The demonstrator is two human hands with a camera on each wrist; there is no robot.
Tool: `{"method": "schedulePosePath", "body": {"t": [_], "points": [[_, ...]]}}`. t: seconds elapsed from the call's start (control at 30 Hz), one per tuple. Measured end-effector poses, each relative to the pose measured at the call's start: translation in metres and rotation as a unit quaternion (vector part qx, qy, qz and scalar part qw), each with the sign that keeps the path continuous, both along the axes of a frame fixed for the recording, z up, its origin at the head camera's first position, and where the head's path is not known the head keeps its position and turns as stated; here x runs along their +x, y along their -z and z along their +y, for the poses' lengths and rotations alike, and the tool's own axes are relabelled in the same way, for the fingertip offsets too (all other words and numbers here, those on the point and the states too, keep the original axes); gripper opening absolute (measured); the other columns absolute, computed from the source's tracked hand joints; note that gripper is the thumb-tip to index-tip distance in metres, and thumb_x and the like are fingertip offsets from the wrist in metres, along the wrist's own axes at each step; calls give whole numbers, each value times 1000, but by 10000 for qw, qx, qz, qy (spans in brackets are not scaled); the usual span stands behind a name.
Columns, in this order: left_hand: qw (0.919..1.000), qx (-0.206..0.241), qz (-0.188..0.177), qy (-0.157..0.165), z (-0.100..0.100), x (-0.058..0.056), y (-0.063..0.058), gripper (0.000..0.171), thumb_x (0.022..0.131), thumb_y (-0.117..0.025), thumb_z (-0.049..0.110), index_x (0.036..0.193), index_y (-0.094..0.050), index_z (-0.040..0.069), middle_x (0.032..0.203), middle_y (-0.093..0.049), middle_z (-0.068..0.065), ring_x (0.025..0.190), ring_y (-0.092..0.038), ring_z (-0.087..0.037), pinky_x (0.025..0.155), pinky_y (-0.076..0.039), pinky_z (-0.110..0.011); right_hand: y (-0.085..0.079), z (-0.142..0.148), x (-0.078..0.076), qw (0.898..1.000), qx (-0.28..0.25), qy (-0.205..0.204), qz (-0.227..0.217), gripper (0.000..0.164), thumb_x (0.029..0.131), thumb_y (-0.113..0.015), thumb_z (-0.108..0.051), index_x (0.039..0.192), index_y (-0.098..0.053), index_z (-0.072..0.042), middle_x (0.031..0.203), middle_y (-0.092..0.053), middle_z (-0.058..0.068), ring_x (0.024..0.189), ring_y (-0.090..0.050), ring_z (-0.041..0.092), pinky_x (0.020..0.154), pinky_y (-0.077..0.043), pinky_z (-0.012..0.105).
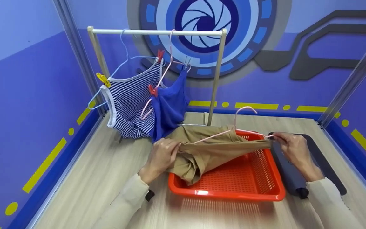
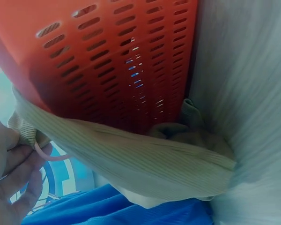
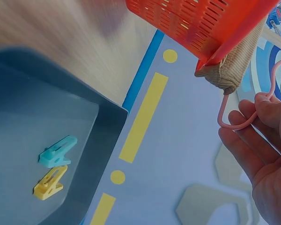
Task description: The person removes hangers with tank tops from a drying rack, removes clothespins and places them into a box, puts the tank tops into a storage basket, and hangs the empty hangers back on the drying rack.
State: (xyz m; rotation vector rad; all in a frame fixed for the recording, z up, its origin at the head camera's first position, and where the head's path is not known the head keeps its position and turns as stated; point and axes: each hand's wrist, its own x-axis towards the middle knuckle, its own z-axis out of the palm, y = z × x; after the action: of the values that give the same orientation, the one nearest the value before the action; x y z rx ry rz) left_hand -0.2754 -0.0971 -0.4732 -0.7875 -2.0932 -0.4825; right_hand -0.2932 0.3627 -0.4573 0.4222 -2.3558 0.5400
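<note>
Nearest us, the red basket (image 1: 230, 181) sits between the hands. The tan garment (image 1: 227, 154) stretches from hand to hand and droops over the basket's left and rear parts — how much of it rests inside, we cannot tell. Our left hand (image 1: 161, 155) pinches the garment's edge; our right hand (image 1: 295, 149) pinches the end of the pink hanger (image 1: 235, 121), whose hook rises between both hands. Beneath and beside the right hand lies the dark tray (image 3: 28, 117); on its floor we see a teal clip (image 3: 58, 152) and a yellow clip (image 3: 49, 183) side by side. Beyond the left hand, the rack (image 1: 217, 76) carries a striped top (image 1: 135, 86) and — nearer us — a blue top (image 1: 172, 105).
</note>
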Motion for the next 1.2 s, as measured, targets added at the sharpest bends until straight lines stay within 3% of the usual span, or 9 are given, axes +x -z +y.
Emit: {"method": "schedulePosePath", "body": {"t": [0.13,0.4,0.5,0.6,0.73,0.83,1.0,1.2], "points": [[9993,371,-20,-75,-4,1,7,7,87,-71,9,92,-75,7,82,-73,-4,74,-69,-19,67,-53,-32,0,-1,0,10000,-43,14,-21,11,89,-68,0,96,-75,-4,88,-76,15,73,-72,31,67,-55,49],[9918,1259,-189,145,-12,2,20,9,86,-71,4,94,-74,3,85,-74,-8,78,-71,-22,71,-56,-34,0,-2,-1,10000,-56,-7,-32,10,90,-68,-2,97,-75,-4,88,-76,15,68,-70,27,63,-56,45],[9885,1483,-276,85,-18,2,23,8,86,-70,3,94,-74,1,86,-74,-11,79,-71,-24,71,-57,-35,3,0,-2,10000,-10,32,-12,9,88,-70,-3,94,-76,-5,85,-76,13,63,-67,22,57,-55,27],[9860,1613,-416,68,-25,3,26,8,86,-71,1,93,-74,-1,86,-75,-13,79,-72,-25,72,-58,-36,7,1,-2,10000,5,88,-15,7,87,-72,-4,92,-76,-6,83,-76,12,60,-65,19,57,-42,4],[9849,1611,-619,113,-30,5,28,8,87,-70,2,94,-74,0,88,-75,-12,82,-73,-25,74,-58,-36,8,2,-2,9999,-50,55,-76,7,87,-72,-4,92,-76,-5,84,-76,13,62,-68,23,62,-31,-7],[9848,1586,-702,90,-31,5,30,8,88,-69,4,94,-73,1,88,-75,-11,82,-73,-24,74,-57,-36,6,3,-1,9998,-67,37,-185,8,90,-69,-6,95,-76,-5,84,-76,15,58,-65,20,56,-34,-2],[9849,1537,-792,-4,-32,4,33,7,89,-68,4,93,-73,1,87,-75,-11,80,-72,-24,72,-57,-36,3,5,2,9990,-124,84,-426,11,93,-67,-8,98,-75,-5,76,-72,14,46,-45,5,40,-33,15],[9847,1401,-1023,187,-31,4,36,7,89,-68,3,93,-74,2,85,-74,-8,72,-68,-17,65,-56,-31,0,6,3,9993,-134,165,-323,11,91,-69,-8,97,-76,-4,79,-74,15,50,-45,3,43,-35,12]]}}
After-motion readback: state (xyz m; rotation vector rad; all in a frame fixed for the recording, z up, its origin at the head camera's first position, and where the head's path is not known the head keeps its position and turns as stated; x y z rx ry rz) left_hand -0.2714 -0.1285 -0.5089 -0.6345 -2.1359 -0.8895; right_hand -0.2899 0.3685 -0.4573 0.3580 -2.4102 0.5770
